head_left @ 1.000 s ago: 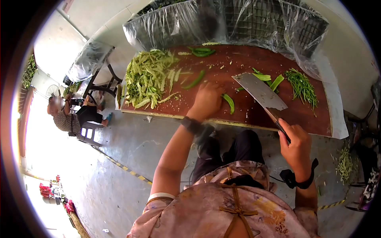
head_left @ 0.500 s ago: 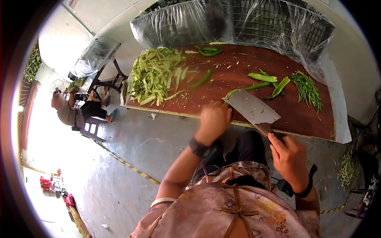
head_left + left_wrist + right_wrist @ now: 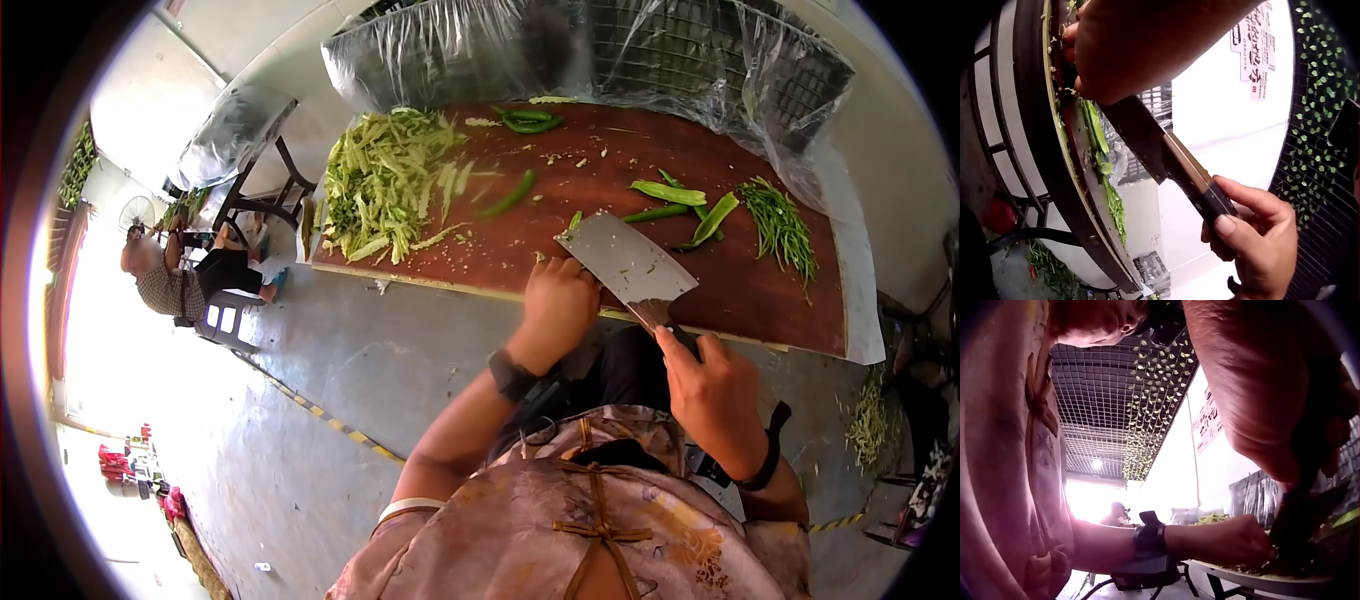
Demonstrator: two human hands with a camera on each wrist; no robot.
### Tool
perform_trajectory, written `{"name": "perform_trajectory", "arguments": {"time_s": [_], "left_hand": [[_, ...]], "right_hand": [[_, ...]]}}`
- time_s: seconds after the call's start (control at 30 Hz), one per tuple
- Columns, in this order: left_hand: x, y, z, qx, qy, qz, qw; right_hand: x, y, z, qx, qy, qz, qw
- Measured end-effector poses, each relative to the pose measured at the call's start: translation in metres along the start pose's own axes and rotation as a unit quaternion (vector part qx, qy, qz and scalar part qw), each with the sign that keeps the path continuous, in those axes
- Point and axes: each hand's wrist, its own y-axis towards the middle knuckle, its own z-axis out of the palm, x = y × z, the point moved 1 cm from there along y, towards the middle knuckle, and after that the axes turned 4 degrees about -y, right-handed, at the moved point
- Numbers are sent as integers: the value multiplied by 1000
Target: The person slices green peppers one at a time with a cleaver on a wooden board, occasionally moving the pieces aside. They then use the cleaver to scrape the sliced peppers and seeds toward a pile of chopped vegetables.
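Note:
In the head view, the right hand (image 3: 715, 400) grips a cleaver (image 3: 630, 265) by its handle, the broad blade reaching over the near part of the red-brown table. Close to the blade's left side, the left hand (image 3: 562, 308) has curled fingers at the table's near edge. A green pepper tip (image 3: 574, 221) shows beyond the blade corner; blade and fingers hide the rest. In the left wrist view the right hand (image 3: 1257, 234) pinches the handle (image 3: 1194, 178) between thumb and fingers. Whole and split green peppers (image 3: 716, 218) lie right of the blade.
Pale green shredded strips (image 3: 385, 190) are heaped at the table's left, thin green strips (image 3: 780, 230) at its right. More peppers (image 3: 530, 122) lie at the back, before plastic-covered crates (image 3: 660, 60). A seated person (image 3: 170, 280) is at far left.
The left hand has moved right and towards the near edge, to beside the blade. The cleaver has shifted left and nearer, uncovering the peppers on the right.

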Motion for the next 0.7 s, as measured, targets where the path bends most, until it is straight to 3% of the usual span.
{"name": "perform_trajectory", "arguments": {"time_s": [0.27, 0.4, 0.47, 0.53, 0.6, 0.67, 0.7], "left_hand": [[0, 6, 0, 22, 15, -18, 999], [-1, 9, -3, -34, -31, -46, 998], [-3, 9, 5, -42, -29, -57, 997], [-11, 15, 18, -80, -72, 28, 994], [-27, 19, 24, -73, -109, 24, 991], [-36, 24, 28, -111, -166, 92, 976], [-34, 23, 28, -107, -187, 88, 973]], "right_hand": [[-8, 27, 18, -61, 16, -10, 998], [-24, 18, 16, -92, 57, 1, 994], [-30, 13, 10, -155, 46, 15, 987], [-35, 10, 8, -169, 49, 21, 984], [-39, 7, 7, -182, 49, 32, 982], [-40, 2, 5, -179, 44, 33, 982], [-40, -2, 5, -174, 42, 35, 983]]}}
